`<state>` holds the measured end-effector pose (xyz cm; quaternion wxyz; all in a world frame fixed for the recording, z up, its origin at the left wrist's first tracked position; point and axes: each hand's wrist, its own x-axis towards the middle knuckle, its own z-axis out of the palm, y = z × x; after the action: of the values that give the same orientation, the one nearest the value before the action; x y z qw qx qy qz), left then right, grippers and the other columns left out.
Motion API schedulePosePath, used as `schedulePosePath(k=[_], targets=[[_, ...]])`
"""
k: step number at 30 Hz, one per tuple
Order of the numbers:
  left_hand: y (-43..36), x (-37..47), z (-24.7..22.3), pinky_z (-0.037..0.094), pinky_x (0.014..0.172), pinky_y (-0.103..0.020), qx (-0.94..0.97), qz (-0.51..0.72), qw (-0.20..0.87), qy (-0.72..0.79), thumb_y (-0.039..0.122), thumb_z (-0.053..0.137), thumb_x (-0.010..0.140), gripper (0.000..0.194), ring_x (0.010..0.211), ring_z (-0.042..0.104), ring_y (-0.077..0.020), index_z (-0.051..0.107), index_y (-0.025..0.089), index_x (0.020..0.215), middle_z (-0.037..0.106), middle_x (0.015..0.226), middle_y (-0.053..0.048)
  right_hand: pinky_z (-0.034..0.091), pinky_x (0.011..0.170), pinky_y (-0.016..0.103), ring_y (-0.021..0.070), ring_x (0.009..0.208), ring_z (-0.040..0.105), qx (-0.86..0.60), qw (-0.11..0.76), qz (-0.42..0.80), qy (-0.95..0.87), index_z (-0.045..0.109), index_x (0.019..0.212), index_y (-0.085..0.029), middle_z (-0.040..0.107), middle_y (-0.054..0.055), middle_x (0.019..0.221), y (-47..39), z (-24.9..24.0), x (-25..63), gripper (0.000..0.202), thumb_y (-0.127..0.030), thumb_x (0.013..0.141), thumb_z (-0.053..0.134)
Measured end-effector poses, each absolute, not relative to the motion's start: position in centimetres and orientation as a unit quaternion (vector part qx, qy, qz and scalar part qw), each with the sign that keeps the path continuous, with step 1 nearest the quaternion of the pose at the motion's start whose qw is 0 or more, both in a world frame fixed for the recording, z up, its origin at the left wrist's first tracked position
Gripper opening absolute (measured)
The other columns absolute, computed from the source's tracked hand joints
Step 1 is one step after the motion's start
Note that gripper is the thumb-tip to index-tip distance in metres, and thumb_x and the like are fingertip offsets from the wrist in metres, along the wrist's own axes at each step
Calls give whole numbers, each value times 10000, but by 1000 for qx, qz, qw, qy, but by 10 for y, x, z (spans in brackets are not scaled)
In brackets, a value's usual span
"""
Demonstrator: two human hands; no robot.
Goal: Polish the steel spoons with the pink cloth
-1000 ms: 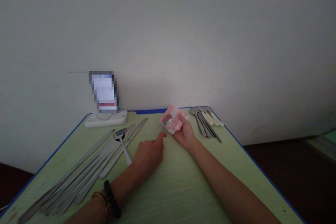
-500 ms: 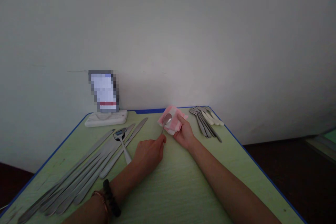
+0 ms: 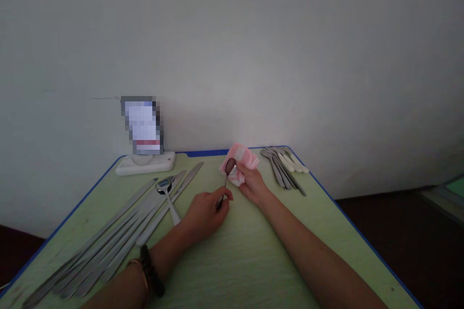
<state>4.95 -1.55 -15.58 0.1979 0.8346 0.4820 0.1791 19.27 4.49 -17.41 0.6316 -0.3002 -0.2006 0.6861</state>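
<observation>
My left hand point(image 3: 209, 210) grips the handle of a metal spoon point(image 3: 230, 166), its bowl pointing toward the wall. Behind and around the bowl is a pink and white cloth point(image 3: 242, 155), pinched in my right hand point(image 3: 254, 184). My right thumb reaches over the cloth at the edge of the spoon's bowl. Left of my left hand, another spoon point(image 3: 169, 198) lies across several table knives point(image 3: 119, 229). Beyond my right hand rests a group of metal spoons and forks point(image 3: 282, 169), beside several pieces with white handles point(image 3: 297, 166).
A phone with a blurred screen point(image 3: 143, 125) stands on a white base point(image 3: 146, 163) at the back left. The light green table point(image 3: 253, 270) has a blue edge and meets a plain wall point(image 3: 232, 58) at the back.
My left fingers have loosened a little, showing more of the spoon's handle. My right thumb has shifted left toward the bowl, and the cloth has changed its folds.
</observation>
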Motion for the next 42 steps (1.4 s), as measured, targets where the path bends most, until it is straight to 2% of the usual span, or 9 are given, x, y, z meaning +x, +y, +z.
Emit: schedulePosePath(k=[2,8,13,21,28,33,37,42], targets=[[-16,49,-155,327,532,-221,836,208,234,451,256,389,837,209,471,487,-120,575,200,915,487,497,59,533,596,248,129,606,642,-313,639,677,-189,612,865,-141,699,14,706,45,-173,191,191,-86,683,637],[-18,49,-155,407,649,-227,840,262,264,395,321,413,852,199,633,541,-119,549,191,917,612,784,5,513,542,226,119,574,625,-338,676,637,-150,607,783,-140,680,3,650,48,-171,189,127,-48,698,583],[-16,50,-159,426,717,-243,818,279,266,427,276,309,897,247,756,567,-141,533,201,969,612,839,-14,522,551,244,121,585,614,-318,642,674,-182,603,780,-152,666,-3,661,47,-174,193,131,-67,679,603],[-15,52,-159,423,796,-283,825,234,240,455,225,309,889,248,845,574,-165,524,205,1010,620,902,-31,534,540,253,126,580,609,-313,633,676,-210,595,804,-166,663,-3,665,46,-176,193,186,-63,653,626],[-16,52,-159,399,654,-255,795,284,290,451,231,367,866,202,667,527,-140,456,191,1043,543,727,18,515,517,220,107,562,598,-328,635,660,-232,585,847,-164,658,-18,670,43,-172,192,283,-21,607,629],[-14,52,-160,370,605,-245,766,318,337,446,302,368,882,167,619,489,-121,411,195,1003,514,713,35,517,546,225,112,594,611,-332,638,658,-223,576,852,-175,660,-24,680,44,-173,192,309,-32,589,654],[-11,52,-165,346,557,-231,735,336,388,443,284,319,896,210,555,455,-109,358,193,1082,490,662,56,504,535,213,109,596,607,-321,629,664,-245,588,830,-175,660,-25,680,41,-171,191,292,-65,580,690],[-12,52,-163,309,552,-235,748,313,345,472,231,305,888,315,538,446,-116,327,182,1198,401,603,77,504,554,211,111,624,615,-313,625,662,-269,596,845,-178,672,-21,710,37,-168,189,311,-92,570,713]])
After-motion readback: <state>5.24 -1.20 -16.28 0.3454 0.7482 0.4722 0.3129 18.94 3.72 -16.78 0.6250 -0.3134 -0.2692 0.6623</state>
